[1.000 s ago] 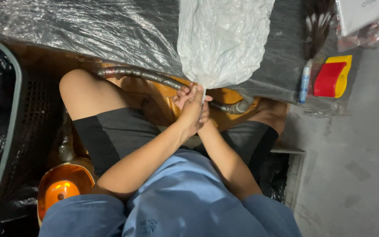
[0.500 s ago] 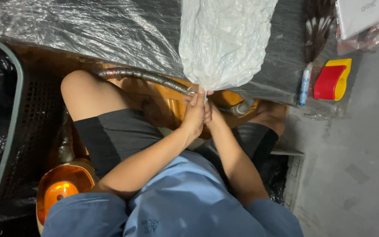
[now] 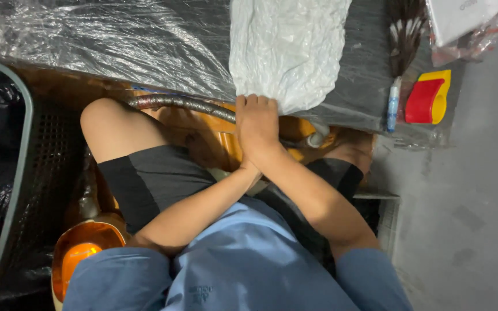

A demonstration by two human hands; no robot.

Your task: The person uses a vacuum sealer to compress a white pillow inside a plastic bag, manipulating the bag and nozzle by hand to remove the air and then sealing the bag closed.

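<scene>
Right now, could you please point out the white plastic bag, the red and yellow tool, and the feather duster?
white plastic bag (image 3: 286,49), head view, crinkled middle.
red and yellow tool (image 3: 425,101), head view, red body.
feather duster (image 3: 403,34), head view, dark feathers.

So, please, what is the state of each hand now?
Right hand: on top, fingers curled at the lower edge of the crumpled white plastic bag; grip cannot be told.
Left hand: hidden under the right hand; cannot be told.
</scene>
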